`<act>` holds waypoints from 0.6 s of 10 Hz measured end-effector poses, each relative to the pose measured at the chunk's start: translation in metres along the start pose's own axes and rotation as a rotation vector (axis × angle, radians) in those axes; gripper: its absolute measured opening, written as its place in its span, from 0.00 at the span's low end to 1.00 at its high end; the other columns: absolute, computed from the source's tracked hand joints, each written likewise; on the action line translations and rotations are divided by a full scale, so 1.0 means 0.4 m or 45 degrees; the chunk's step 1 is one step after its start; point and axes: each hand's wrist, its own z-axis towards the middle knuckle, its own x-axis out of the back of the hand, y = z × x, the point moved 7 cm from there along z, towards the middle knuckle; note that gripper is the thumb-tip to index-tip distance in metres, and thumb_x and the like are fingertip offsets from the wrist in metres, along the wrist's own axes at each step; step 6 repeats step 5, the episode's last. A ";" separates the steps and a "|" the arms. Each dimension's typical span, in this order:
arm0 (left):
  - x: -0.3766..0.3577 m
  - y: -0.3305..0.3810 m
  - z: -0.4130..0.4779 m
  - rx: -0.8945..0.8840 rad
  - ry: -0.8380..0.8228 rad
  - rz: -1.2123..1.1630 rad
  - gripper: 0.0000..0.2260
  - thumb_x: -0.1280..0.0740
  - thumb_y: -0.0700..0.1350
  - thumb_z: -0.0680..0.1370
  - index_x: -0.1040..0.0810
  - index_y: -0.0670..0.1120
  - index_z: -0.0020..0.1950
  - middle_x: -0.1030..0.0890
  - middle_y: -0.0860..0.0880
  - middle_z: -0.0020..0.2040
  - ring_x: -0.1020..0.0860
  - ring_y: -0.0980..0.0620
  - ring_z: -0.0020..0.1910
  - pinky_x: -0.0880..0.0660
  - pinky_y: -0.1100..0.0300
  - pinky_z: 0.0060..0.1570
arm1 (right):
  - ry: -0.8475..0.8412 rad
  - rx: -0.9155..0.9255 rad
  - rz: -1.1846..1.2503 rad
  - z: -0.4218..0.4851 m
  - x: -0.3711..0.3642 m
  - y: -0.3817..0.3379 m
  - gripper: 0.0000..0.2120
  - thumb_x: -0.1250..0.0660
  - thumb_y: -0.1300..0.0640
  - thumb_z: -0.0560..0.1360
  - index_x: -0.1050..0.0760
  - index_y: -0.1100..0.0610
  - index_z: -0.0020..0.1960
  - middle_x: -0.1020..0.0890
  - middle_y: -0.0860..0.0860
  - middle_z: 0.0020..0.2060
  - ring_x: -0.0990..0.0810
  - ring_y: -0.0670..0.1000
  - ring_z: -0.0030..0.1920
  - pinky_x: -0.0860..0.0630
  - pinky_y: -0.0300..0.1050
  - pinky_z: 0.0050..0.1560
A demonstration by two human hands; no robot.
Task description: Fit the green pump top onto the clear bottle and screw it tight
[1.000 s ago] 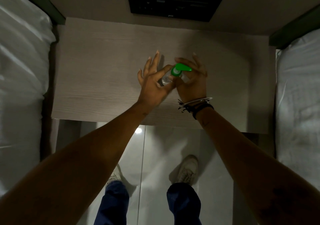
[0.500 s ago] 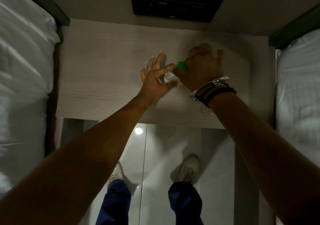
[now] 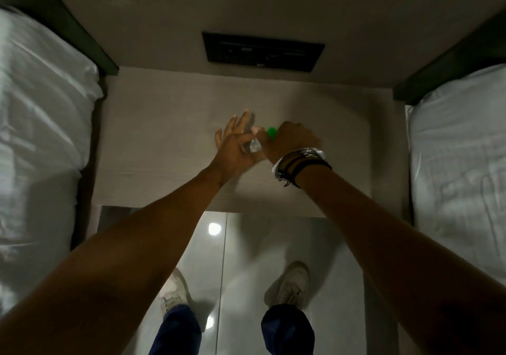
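**Right hand rolled over the pump, twist under way**

I see two white beds [image 3: 41, 114] flanking the pale wood surface [image 3: 164, 146], one at nine o'clock and one at three, with a dark wall panel [image 3: 262, 51] at twelve. Both my arms reach to the middle of the surface. A second ago the green pump top [image 3: 272, 131] showed whole, nozzle and collar; now my right hand [image 3: 293, 144] has rolled over it, wrist turned, and only a sliver of green peeks out at its eleven o'clock. That grip is closed around the pump. My left hand [image 3: 235, 146] pinches the clear bottle [image 3: 254, 146] with thumb and forefinger, the other fingers splayed free. I judge the pump is seated and being threaded down; how tight it sits I cannot tell.
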 end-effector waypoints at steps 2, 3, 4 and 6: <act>0.096 0.021 0.015 0.087 -0.202 0.267 0.49 0.23 0.61 0.63 0.48 0.58 0.77 0.55 0.45 0.80 0.56 0.43 0.77 0.59 0.35 0.70 | 0.006 -0.194 0.270 -0.031 0.116 0.112 0.39 0.52 0.22 0.67 0.28 0.57 0.33 0.22 0.55 0.32 0.23 0.58 0.34 0.28 0.47 0.38; 0.255 0.074 -0.010 0.142 -0.209 0.328 0.46 0.26 0.63 0.66 0.47 0.55 0.77 0.54 0.48 0.80 0.52 0.48 0.77 0.59 0.39 0.71 | -0.002 -0.125 0.217 -0.090 0.244 0.140 0.38 0.56 0.24 0.70 0.27 0.56 0.35 0.19 0.58 0.40 0.21 0.61 0.44 0.26 0.57 0.55; 0.489 0.290 -0.059 -0.112 -0.094 0.420 0.36 0.33 0.64 0.72 0.40 0.53 0.76 0.48 0.48 0.79 0.45 0.50 0.76 0.57 0.40 0.72 | 0.180 0.023 0.093 -0.174 0.484 0.087 0.37 0.56 0.26 0.73 0.22 0.56 0.45 0.19 0.60 0.50 0.21 0.63 0.56 0.33 0.67 0.67; 0.755 0.597 -0.084 -0.510 0.229 0.527 0.30 0.38 0.64 0.76 0.34 0.50 0.74 0.42 0.47 0.78 0.40 0.50 0.75 0.51 0.40 0.72 | 0.505 0.218 0.089 -0.239 0.828 -0.015 0.37 0.53 0.29 0.75 0.29 0.56 0.66 0.38 0.58 0.76 0.39 0.58 0.75 0.49 0.69 0.74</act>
